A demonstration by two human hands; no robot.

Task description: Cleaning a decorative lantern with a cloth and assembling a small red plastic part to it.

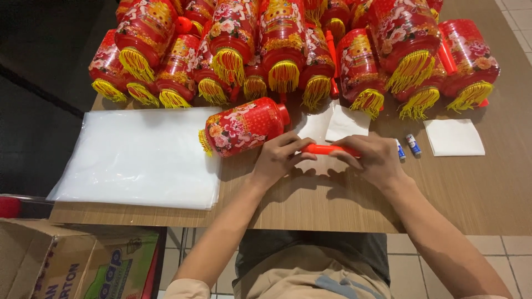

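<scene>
Both hands, left (280, 158) and right (372, 159), pinched shut on orange handle (327, 149). Risk: twisting strain snapping it; lantern (244, 126) at 10 o'clock rolling off table (471, 188).

At the bottom left, on the floor beside the table, I see a brown cardboard carton (50, 260), open at the top, with dark printed letters on its flap. Just right of it stands a green printed box (119, 271) with blue and white lettering and a red edge. On the left part of the table lies a flat stack of clear plastic bags (138, 155), rectangular and milky white. The two small batteries (407, 147) carry blue and white labels.
</scene>
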